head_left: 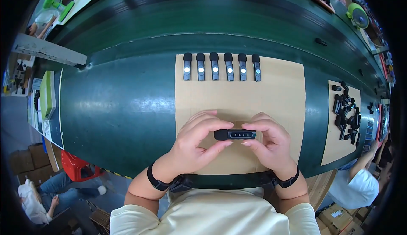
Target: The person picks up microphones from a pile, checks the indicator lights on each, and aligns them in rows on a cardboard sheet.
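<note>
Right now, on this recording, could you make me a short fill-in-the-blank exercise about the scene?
1. The row on the central cardboard has ____ mics.
2. The held mic has its foam end toward the picture's ____ side.
3. The plastic seat at lower left is ____.

Missing words: six; left; red.

black microphone [241, 134] | foam tip left | glossy panel facing camera | held crosswise | over cardboard sheet [275, 95]
</note>
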Motion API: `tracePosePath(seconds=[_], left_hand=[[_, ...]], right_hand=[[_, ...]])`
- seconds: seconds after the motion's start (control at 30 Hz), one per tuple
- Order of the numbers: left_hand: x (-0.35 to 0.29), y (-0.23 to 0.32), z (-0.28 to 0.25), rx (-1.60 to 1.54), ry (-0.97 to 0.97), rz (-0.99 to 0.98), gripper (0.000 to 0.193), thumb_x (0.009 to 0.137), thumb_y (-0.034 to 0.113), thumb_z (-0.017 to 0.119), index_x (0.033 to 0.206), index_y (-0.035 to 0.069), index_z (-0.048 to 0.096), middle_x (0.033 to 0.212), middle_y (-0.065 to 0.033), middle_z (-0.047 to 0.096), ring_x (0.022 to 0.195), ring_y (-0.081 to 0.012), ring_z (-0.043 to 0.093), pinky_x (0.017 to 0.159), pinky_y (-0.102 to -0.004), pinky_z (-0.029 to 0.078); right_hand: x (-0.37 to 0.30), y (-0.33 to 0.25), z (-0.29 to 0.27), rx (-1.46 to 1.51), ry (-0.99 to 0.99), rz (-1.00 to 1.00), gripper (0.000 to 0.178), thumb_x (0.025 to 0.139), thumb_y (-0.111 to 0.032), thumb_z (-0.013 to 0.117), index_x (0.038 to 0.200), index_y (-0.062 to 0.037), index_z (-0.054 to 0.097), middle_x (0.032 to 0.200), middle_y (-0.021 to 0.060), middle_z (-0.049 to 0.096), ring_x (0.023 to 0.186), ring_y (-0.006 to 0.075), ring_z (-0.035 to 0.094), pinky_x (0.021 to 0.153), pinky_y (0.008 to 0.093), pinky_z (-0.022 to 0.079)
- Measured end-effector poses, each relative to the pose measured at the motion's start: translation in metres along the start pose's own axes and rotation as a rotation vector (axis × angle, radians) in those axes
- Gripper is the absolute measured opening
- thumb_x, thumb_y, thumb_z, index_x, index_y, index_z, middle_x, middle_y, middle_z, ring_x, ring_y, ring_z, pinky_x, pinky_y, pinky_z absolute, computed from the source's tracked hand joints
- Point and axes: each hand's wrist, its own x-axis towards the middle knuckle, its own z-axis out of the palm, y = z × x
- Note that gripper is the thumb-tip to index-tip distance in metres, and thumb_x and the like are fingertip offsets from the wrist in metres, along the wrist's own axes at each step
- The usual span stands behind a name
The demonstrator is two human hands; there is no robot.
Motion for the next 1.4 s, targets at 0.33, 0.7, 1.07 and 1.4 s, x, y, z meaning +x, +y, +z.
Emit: tracePosePath(seconds=[0.33, 0.7, 1.07, 1.4], left_hand=[[-0.002, 0.0, 0.002, -0.048, 0.006, 0.036, 0.033, 0.072, 0.002, 0.078, 0.102, 0.004, 0.065, 0.094, -0.0077, 0.067, 0.081, -0.0252, 0.061, 0.096, -0.048, 0.045], [0.0, 0.002, 0.001, -0.008, 0.024, 0.089, 0.031, 0.072, 0.003, 0.077, 0.1, 0.007, 0.066, 0.091, -0.007, 0.064, 0.083, -0.0243, 0.061, 0.097, -0.0505, 0.043], [-0.002, -0.002, 0.01, 0.152, -0.077, 0.007, 0.029, 0.069, 0.006, 0.077, 0.095, 0.009, 0.065, 0.103, -0.0061, 0.061, 0.097, -0.0279, 0.059, 0.1, -0.0508, 0.04], [-0.002, 0.007, 0.008, 0.054, 0.023, -0.048, 0.031, 0.067, 0.008, 0.079, 0.095, 0.006, 0.065, 0.094, -0.0075, 0.063, 0.089, -0.0263, 0.061, 0.093, -0.044, 0.044]], right_hand=[[-0.001, -0.002, 0.004, -0.037, -0.007, -0.073, 0.031, 0.078, -0.004, 0.078, 0.105, 0.0005, 0.065, 0.09, 0.0085, 0.064, 0.08, 0.0198, 0.059, 0.073, 0.0305, 0.045], [-0.004, 0.001, 0.006, 0.014, -0.016, -0.005, 0.029, 0.078, 0.0, 0.075, 0.104, -0.0016, 0.061, 0.098, 0.0093, 0.062, 0.089, 0.0203, 0.057, 0.078, 0.0319, 0.045], [-0.001, -0.004, 0.009, -0.136, -0.02, -0.157, 0.03, 0.076, 0.005, 0.074, 0.101, -0.0044, 0.059, 0.098, 0.0096, 0.059, 0.088, 0.0202, 0.057, 0.078, 0.0308, 0.046], [-0.003, 0.004, 0.008, -0.3, 0.001, -0.241, 0.043, 0.073, 0.006, 0.073, 0.109, -0.0068, 0.055, 0.098, 0.01, 0.06, 0.088, 0.0223, 0.059, 0.078, 0.0357, 0.047]])
